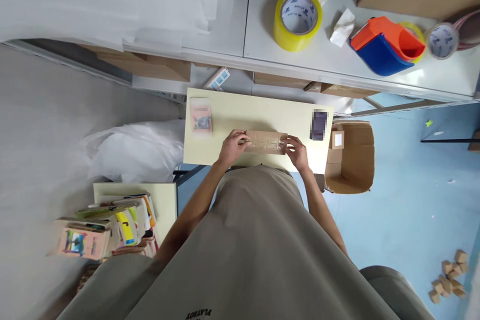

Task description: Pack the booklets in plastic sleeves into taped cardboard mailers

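A flat, narrow brown cardboard box [266,142] with shiny clear tape along its face lies at the near side of the cream table [240,105]. Its left end is in the fingers of my left hand [231,148], closed on the edge. At the opposite end my right hand [297,152] pinches the box near the tape. A pink-covered book [201,116] rests at the table's left. Toward the right edge lies a dark, pixelated object [319,125].
Above the table runs a grey shelf [262,20] with a yellow tape roll [297,19] and an orange-and-blue tape dispenser [388,46]. An open carton [356,157] stands right of the table. Stacked books [112,225] sit lower left. Small boxes [450,275] lie on the floor.
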The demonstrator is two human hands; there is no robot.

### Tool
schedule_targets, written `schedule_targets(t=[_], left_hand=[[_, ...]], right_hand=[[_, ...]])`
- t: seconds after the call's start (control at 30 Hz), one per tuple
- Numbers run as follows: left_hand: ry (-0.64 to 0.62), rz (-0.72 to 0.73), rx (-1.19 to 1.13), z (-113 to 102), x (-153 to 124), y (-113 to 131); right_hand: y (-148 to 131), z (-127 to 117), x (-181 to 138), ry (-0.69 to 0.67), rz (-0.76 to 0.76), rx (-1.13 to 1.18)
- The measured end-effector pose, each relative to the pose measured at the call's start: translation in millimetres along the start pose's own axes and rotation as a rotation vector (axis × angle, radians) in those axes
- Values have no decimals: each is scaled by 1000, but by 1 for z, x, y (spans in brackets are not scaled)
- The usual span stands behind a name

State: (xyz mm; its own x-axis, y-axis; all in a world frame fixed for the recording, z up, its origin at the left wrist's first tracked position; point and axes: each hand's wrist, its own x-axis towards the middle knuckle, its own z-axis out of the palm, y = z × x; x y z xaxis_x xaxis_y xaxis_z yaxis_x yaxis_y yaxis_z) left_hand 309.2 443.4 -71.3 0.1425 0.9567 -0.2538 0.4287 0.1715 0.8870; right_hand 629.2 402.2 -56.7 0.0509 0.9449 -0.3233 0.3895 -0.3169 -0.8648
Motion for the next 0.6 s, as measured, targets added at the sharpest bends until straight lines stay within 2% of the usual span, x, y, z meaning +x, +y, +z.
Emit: schedule_targets(t=[0.33, 0.6], left_hand=[[141, -40, -80, 11, -1, -3], [161, -64, -171, 12, 2, -9]], right_hand=[[4, 5, 0, 110, 62, 81], [15, 12, 4, 151, 114, 248]])
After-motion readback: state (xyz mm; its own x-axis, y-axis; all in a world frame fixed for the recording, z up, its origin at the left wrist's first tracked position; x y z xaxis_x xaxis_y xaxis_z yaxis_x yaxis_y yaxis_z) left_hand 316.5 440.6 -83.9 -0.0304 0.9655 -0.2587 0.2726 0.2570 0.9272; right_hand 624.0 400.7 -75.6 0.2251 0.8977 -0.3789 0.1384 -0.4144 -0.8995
